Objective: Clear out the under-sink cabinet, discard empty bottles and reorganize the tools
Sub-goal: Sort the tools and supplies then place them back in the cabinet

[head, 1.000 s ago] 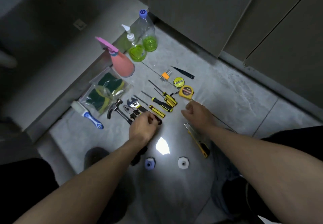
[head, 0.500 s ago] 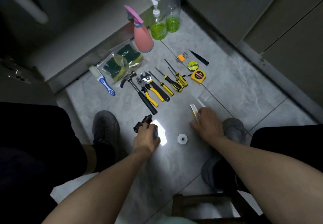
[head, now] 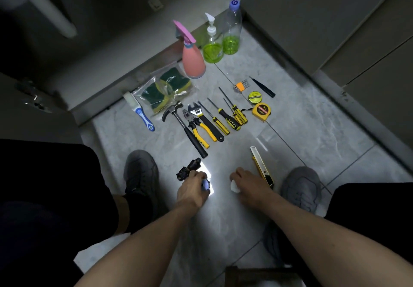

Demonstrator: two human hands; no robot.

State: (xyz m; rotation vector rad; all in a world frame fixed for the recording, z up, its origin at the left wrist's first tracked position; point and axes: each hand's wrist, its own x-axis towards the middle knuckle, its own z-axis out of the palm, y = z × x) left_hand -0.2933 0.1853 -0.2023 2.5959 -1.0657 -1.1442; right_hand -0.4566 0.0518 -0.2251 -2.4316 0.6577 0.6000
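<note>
- Floor [head: 312, 130] carries the tool row; we rate the hammer [head: 185, 128] head-heavy, so grip its handle.
- Left hand [head: 192, 191]: fingers wrap a small blue cap [head: 205, 185], light and rigid.
- Right hand [head: 250, 185]: fingers pinch a white cap [head: 234, 187], beside the utility knife [head: 261, 166].

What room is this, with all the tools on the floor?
Probably a kitchen or utility room floor: grey cabinet doors, marble-look floor tiles, and a soap pump bottle beside bagged scrub sponges.
</note>
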